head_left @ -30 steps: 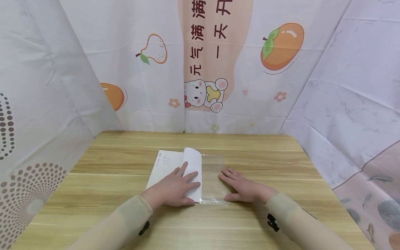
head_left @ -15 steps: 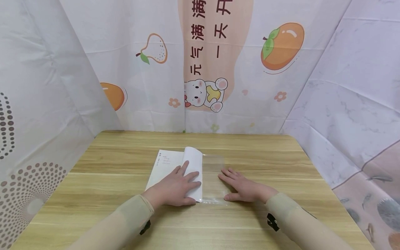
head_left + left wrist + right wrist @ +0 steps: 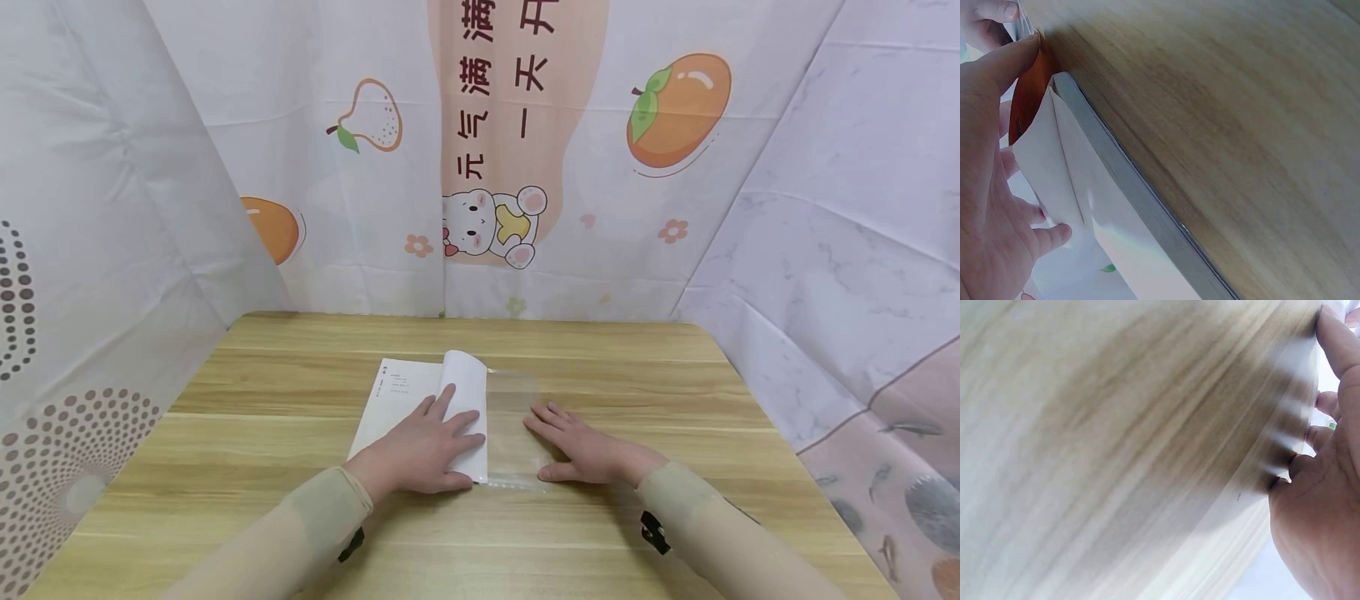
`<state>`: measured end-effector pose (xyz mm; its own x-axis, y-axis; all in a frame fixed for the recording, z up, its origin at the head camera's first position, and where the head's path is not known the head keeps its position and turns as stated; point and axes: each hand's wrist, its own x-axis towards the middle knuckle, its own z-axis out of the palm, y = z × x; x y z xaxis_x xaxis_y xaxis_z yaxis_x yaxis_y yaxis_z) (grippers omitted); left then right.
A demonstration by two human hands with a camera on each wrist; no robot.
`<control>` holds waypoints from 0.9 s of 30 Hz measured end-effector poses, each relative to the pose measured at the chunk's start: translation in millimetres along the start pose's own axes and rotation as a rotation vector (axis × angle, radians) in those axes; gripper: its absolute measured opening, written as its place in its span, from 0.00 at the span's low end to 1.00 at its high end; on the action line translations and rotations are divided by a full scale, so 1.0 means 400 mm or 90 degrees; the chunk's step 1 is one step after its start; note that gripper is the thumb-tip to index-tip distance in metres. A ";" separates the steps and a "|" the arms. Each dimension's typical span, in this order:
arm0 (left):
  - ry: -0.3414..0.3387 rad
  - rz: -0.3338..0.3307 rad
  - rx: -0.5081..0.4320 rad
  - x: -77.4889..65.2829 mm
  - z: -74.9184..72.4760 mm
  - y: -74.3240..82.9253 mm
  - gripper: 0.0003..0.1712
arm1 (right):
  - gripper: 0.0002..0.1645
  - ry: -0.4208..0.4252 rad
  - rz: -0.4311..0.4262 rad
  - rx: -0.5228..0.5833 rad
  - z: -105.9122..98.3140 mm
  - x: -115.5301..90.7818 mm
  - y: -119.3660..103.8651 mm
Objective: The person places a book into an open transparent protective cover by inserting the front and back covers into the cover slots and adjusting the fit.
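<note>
An open book point(image 3: 393, 392) lies on the table, its printed first page facing up at the left. Its cover point(image 3: 467, 377) bends up and over to the right, white inside; the left wrist view shows an orange outer side point(image 3: 1032, 84) and the thick page block point(image 3: 1104, 147). My left hand point(image 3: 420, 446) presses on the white cover with spread fingers, thumb at its near edge. From under that cover a clear plastic book cover point(image 3: 510, 417) extends to the right. My right hand point(image 3: 581, 446) rests flat at the plastic's right edge, fingertips on it.
The wooden table point(image 3: 637, 358) has rounded far corners. White printed curtains point(image 3: 360, 183) hang behind it and along both sides. Dark straps point(image 3: 654, 533) show under the wrists.
My left hand and the white cover have slid very slightly to the right, over the plastic. My right hand has stayed in place.
</note>
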<state>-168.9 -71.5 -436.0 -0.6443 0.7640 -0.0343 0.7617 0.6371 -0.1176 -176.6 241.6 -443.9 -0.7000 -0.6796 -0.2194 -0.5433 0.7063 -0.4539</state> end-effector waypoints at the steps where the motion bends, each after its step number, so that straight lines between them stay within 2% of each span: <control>1: -0.001 -0.002 0.001 0.001 -0.001 0.001 0.37 | 0.50 0.000 0.000 0.000 0.000 0.000 0.000; 11: -0.007 -0.023 0.006 0.013 -0.003 0.011 0.39 | 0.50 0.001 -0.002 -0.006 0.001 0.000 0.003; 21: 0.001 -0.018 0.020 0.021 0.007 0.012 0.38 | 0.50 0.006 -0.009 0.001 -0.004 -0.004 -0.003; 27: 0.002 -0.014 0.032 0.024 0.000 0.015 0.38 | 0.50 0.004 -0.005 -0.001 -0.003 -0.005 0.000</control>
<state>-170.4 -60.2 -437.3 -0.6601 0.7507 -0.0277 0.7433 0.6474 -0.1686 -176.0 243.2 -442.5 -0.6991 -0.6835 -0.2101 -0.5492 0.7014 -0.4543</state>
